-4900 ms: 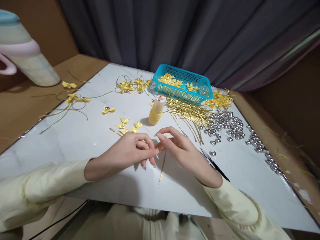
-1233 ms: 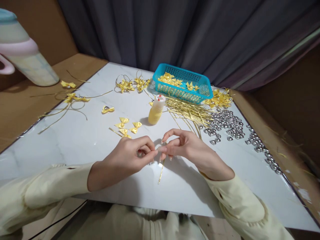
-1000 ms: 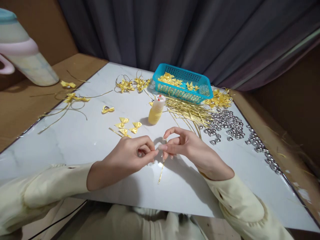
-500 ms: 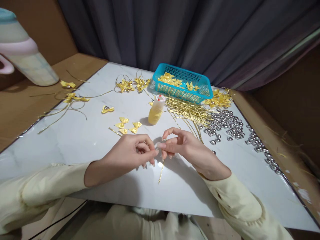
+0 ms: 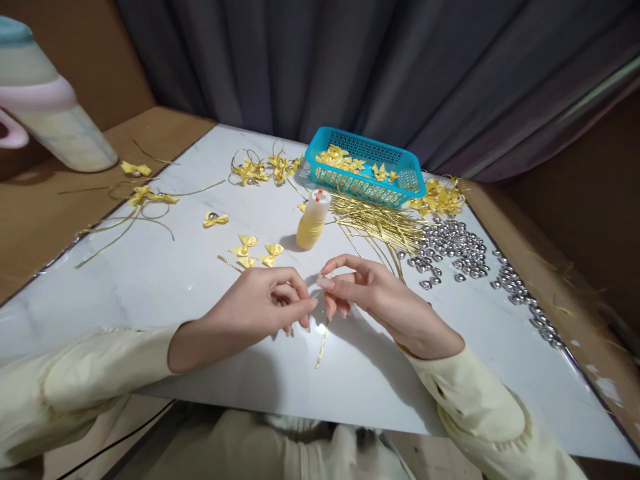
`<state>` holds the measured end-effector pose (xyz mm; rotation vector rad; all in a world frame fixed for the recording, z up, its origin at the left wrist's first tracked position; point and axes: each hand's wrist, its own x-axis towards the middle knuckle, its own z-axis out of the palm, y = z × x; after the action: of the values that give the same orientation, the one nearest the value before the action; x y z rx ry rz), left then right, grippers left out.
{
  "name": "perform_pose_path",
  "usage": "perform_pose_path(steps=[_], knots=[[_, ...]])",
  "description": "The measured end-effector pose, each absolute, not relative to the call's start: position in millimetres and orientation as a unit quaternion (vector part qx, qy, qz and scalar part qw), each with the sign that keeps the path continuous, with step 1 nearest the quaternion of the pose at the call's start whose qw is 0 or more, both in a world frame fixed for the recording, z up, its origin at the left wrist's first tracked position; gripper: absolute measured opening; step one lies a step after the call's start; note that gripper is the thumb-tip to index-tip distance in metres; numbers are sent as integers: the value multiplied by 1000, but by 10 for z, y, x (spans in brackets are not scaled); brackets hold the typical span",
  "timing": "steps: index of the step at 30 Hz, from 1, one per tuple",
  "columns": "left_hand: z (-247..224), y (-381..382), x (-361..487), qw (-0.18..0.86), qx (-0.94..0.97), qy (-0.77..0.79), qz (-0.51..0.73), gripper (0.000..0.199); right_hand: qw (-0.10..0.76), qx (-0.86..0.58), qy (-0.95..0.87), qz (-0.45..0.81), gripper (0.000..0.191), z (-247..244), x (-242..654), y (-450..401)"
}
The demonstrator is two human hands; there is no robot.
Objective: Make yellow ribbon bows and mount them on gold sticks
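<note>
Above the white tabletop, my left hand (image 5: 270,300) pinches thumb and forefinger together. A thin pale end, too small to name, shows at its fingertips. My right hand (image 5: 365,287) faces it a short gap away, thumb and forefinger pressed together; what lies between them, if anything, I cannot make out. Below the fingers of my right hand lies a length of gold cord (image 5: 323,343), partly hidden by the hand. Beyond my hands stands a bottle of yellow liquid (image 5: 311,227). Several yellow ribbon bows (image 5: 245,245) lie past my left hand.
A blue basket (image 5: 360,185) holding yellow bows stands at the back. Gold cords (image 5: 380,223) are heaped before it. Silver heart-shaped pieces (image 5: 455,243) spread along the right side. Bows with cords (image 5: 145,195) lie at the left, near a large tumbler (image 5: 65,120).
My right hand has drawn slightly away from my left, so the fingertips that were almost touching now have a small gap. My left hand has barely moved.
</note>
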<state>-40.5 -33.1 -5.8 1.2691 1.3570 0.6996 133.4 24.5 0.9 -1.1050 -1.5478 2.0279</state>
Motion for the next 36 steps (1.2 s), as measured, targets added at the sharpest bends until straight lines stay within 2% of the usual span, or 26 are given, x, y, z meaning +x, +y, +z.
perform_pose_path(steps=[22, 36], knots=[[-49, -336, -407, 551, 535, 571, 291, 12, 186, -379, -540, 728, 18, -3, 1321, 215], [-72, -326, -399, 553, 532, 567, 298, 10, 210, -401, -605, 656, 32, -8, 1304, 217]])
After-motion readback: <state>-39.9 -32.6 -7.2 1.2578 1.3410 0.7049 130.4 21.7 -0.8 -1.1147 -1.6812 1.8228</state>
